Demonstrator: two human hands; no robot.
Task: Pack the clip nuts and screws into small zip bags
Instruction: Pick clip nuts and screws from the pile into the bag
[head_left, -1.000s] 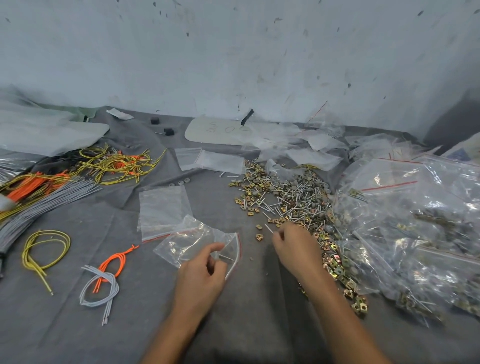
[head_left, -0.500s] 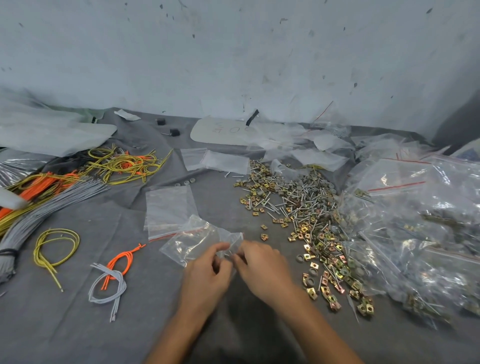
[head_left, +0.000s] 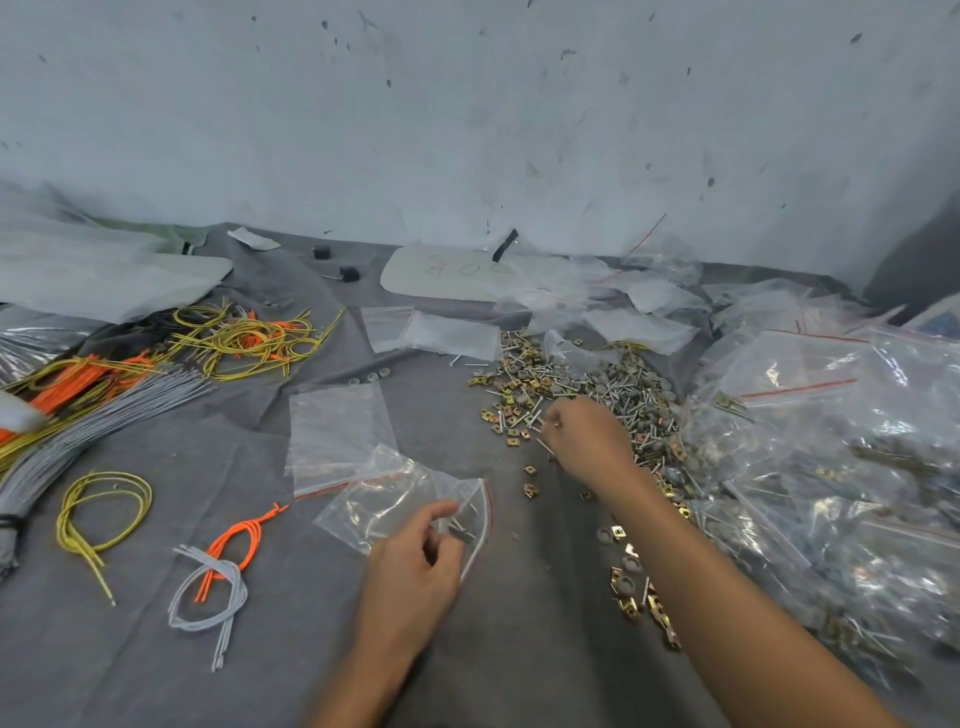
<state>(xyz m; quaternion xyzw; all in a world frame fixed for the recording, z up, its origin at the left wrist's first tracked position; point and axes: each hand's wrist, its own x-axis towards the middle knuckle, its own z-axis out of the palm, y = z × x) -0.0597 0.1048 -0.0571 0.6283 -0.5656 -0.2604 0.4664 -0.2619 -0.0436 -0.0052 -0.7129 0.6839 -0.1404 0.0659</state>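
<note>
My left hand (head_left: 415, 566) pinches the mouth of a small clear zip bag (head_left: 395, 499) with a red strip; a few screws lie inside it. A loose pile of gold clip nuts and silver screws (head_left: 566, 384) spreads over the grey cloth at centre right. My right hand (head_left: 587, 436) reaches into the near edge of that pile, fingers curled and pinching screws. A few clip nuts (head_left: 530, 480) lie apart between the two hands.
Empty zip bags (head_left: 332, 431) lie behind the held bag. Filled bags (head_left: 831, 441) heap up at the right. Yellow, orange and grey cords (head_left: 104, 395) cover the left side, with small cord bundles (head_left: 218, 577) nearer. A wall closes the back.
My right hand left the bag mouth and moved up and right into the pile. My left hand kept hold of the bag.
</note>
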